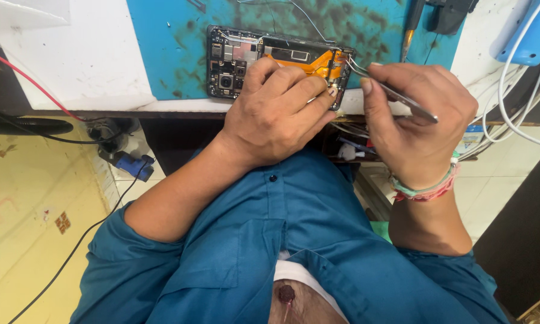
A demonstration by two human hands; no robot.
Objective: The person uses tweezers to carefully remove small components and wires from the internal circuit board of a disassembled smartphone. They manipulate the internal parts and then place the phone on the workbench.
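Observation:
An opened phone [240, 57] with its back removed lies on a stained blue mat [180, 42], showing a camera module, circuit parts and an orange flex strip [318, 60]. My left hand [276, 111] rests on the phone's near edge, fingers curled and pressing it down. My right hand [414, 120] grips metal tweezers [390, 90], whose tips reach the orange strip at the phone's right end. Thin grey wires run from the phone toward the back of the mat.
The mat lies on a white bench top [84, 66]. A screwdriver [411, 27] and a dark tool lie at the back. White cables [510, 102] and a blue object [531, 36] are at the right; red and black wires [36, 90] at the left. Yellow floor below.

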